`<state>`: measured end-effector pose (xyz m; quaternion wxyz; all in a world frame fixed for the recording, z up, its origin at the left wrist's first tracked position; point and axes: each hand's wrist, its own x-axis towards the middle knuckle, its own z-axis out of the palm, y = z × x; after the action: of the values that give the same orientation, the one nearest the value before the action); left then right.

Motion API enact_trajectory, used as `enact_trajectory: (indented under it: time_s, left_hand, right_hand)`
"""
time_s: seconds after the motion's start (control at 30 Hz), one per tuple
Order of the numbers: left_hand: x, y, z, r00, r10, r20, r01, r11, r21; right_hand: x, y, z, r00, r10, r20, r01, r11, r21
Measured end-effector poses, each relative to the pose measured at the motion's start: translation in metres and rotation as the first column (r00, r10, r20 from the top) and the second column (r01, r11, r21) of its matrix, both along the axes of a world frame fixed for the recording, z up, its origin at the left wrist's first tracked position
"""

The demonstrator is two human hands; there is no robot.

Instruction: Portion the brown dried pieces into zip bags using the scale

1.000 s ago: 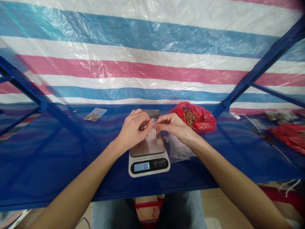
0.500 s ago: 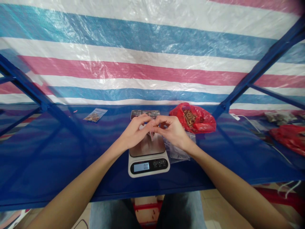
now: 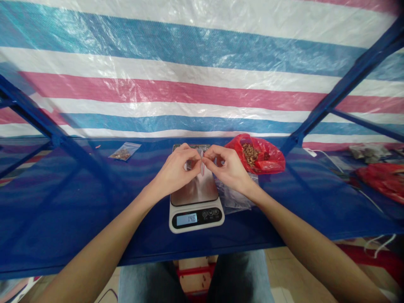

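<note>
Over the scale (image 3: 195, 202), at mid-table: left hand (image 3: 175, 171) and right hand (image 3: 229, 169) close together, thumb and forefinger of each pinched on the top edge of a small clear pouch (image 3: 202, 165). Grasping it from both sides, other fingers curled in. Hanging edge-on between the fingertips, above the back half of the steel plate; contact with the plate impossible to tell. Reading 14.8 on the display (image 3: 191, 218) at the near end.

Just right of the scale, under the right wrist, a flat pile of clear bags (image 3: 236, 197), up against the scale's side. Beyond the right hand, near but apart, an open red bag (image 3: 268, 162) with brown pieces (image 3: 250, 153) inside. Well off to the left, flat on the blue table (image 3: 78, 202), a filled pouch (image 3: 124, 151) with brown contents. Toward the right edge, a second red bag (image 3: 383, 181) and a white cable (image 3: 328, 158). Behind everything, a tarp (image 3: 202, 63) striped blue, white and pink, with blue frame bars (image 3: 344, 90) slanting across on either side.
</note>
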<state>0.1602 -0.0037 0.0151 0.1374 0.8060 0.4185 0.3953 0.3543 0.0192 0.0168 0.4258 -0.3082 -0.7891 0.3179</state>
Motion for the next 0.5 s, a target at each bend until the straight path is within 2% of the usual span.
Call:
enact_trajectory:
  time_s: [0.1,0.2,0.27,0.37,0.5]
  left_hand:
    - [0.005,-0.001,-0.003,0.984,0.112,-0.14,-0.091,0.985,0.148]
    - [0.009,-0.001,-0.007,0.957,0.228,-0.177,-0.167,0.937,0.307]
    - [0.01,-0.001,-0.01,0.95,0.264,-0.167,-0.188,0.91,0.37]
    - [0.009,-0.002,-0.012,0.953,0.247,-0.176,-0.154,0.893,0.423]
    - [0.009,-0.003,-0.012,0.948,0.284,-0.144,-0.18,0.851,0.493]
  right_hand:
    - [0.003,0.003,-0.004,0.973,-0.204,0.104,0.178,0.961,0.211]
    - [0.006,0.006,-0.005,0.937,-0.32,0.139,0.266,0.914,0.307]
    - [0.007,0.006,-0.004,0.945,-0.291,0.149,0.236,0.923,0.305]
    - [0.004,0.004,-0.003,0.966,-0.213,0.144,0.176,0.957,0.232]
    - [0.001,0.004,-0.007,0.958,-0.267,0.104,0.246,0.953,0.176]
